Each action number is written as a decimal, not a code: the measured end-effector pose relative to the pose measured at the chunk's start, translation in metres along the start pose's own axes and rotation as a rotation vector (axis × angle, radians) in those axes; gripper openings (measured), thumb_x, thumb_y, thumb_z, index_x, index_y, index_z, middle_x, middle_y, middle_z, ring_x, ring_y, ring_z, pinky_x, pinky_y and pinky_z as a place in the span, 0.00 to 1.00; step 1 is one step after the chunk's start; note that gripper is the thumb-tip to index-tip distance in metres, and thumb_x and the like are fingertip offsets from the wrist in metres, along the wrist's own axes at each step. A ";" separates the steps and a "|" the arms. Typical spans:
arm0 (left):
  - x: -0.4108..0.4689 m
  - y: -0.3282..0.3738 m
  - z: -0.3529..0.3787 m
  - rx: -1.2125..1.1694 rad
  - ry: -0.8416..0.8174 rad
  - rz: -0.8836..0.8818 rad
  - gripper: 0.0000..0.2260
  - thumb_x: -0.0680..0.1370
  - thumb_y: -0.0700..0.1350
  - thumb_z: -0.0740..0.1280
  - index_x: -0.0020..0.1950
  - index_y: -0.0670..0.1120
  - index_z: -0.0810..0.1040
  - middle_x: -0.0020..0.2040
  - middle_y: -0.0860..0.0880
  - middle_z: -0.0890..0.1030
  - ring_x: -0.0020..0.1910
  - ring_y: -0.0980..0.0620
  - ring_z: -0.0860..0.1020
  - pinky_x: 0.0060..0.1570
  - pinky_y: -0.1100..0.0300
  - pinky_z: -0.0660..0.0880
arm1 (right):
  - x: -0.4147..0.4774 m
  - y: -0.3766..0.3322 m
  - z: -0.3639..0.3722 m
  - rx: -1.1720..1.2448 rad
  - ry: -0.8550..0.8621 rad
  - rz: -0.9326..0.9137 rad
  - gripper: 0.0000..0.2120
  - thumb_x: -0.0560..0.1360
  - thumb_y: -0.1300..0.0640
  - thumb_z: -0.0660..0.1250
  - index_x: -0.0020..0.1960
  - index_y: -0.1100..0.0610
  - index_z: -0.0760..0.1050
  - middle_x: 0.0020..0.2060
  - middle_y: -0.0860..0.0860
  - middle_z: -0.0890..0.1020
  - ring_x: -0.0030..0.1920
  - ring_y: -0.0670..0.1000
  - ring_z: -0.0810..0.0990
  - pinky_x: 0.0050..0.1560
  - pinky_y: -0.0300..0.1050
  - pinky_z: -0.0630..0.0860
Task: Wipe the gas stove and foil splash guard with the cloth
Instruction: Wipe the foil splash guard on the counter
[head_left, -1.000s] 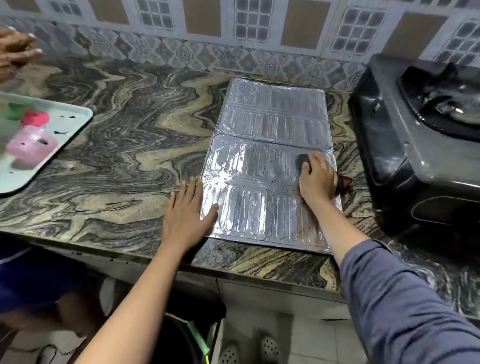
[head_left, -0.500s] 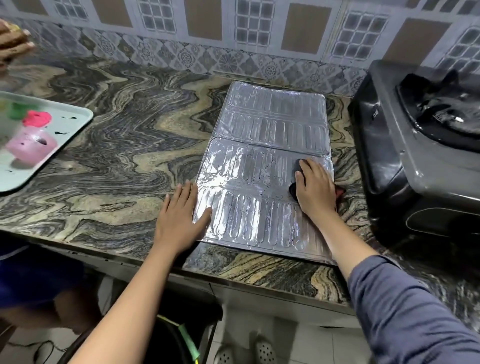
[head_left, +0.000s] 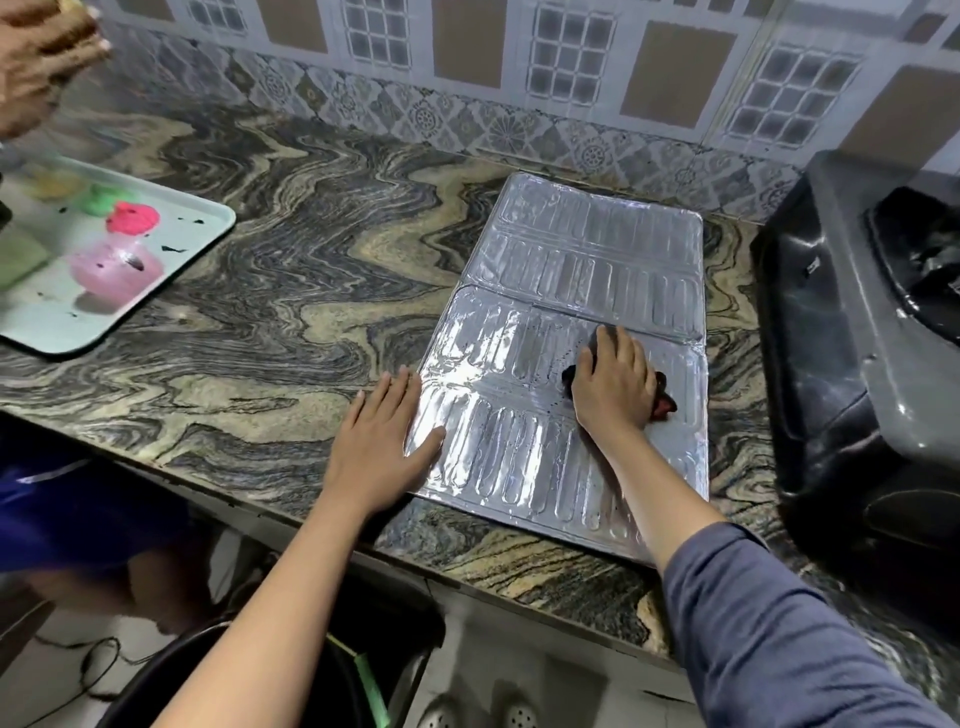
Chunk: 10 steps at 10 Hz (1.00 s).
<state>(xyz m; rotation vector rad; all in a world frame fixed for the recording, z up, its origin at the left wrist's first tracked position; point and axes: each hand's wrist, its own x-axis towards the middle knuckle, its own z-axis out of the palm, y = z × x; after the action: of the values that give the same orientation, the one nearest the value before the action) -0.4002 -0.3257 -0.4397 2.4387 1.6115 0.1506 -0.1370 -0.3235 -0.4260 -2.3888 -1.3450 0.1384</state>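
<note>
**Cloth pressed to the foil, left palm at its edge**

Your foil splash guard (head_left: 582, 291) lies flat on the marbled counter (head_left: 291, 322), folded open in two ribbed panels, one toward 12 o'clock and one nearer you. The dark cloth (head_left: 662, 402) sits on the near panel, right of its middle, almost wholly under your right hand (head_left: 613, 389); only bunched bits poke out at 3 o'clock of the hand and a dark sliver past the fingertips at 12 o'clock.

Your right hand lies palm down on the cloth, fingers loosely curled over it and pointing to 12 o'clock, pressing it against the foil rather than pinching it. Your left hand (head_left: 382, 439) is spread flat at 9 o'clock of the right one, fingers straight and together on the counter, the thumb laid over the guard's left edge. It holds nothing.

The gas stove (head_left: 841, 364) stands at 3 o'clock of the guard, just beside it, black and glossy, not touched by either hand. A small pale mark on its side is too blurred to read.

At 10 o'clock a pale tray (head_left: 208, 234) carries pink and green blurred things.
</note>
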 end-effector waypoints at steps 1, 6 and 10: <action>-0.001 0.001 -0.002 -0.042 0.026 0.001 0.36 0.74 0.69 0.42 0.76 0.53 0.40 0.76 0.56 0.40 0.76 0.58 0.40 0.74 0.57 0.39 | 0.004 -0.011 0.005 0.015 0.008 -0.038 0.23 0.80 0.48 0.50 0.72 0.54 0.61 0.74 0.51 0.60 0.75 0.52 0.55 0.74 0.51 0.49; 0.002 0.002 -0.018 -0.262 -0.034 -0.055 0.40 0.68 0.70 0.52 0.76 0.53 0.53 0.77 0.56 0.52 0.77 0.56 0.50 0.73 0.57 0.42 | 0.015 -0.050 0.017 0.034 -0.122 -0.167 0.23 0.80 0.47 0.48 0.74 0.52 0.57 0.75 0.51 0.57 0.75 0.52 0.53 0.73 0.52 0.49; -0.018 0.009 -0.005 -0.053 0.009 -0.109 0.32 0.75 0.66 0.38 0.76 0.54 0.40 0.72 0.58 0.36 0.71 0.61 0.36 0.71 0.57 0.34 | 0.011 -0.072 0.027 0.058 -0.090 -0.165 0.23 0.80 0.49 0.50 0.74 0.54 0.57 0.75 0.51 0.57 0.75 0.53 0.54 0.74 0.52 0.50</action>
<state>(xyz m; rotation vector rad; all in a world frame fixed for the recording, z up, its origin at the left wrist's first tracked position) -0.4002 -0.3452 -0.4326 2.3080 1.7176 0.1843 -0.1964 -0.2734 -0.4221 -2.2366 -1.5511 0.2384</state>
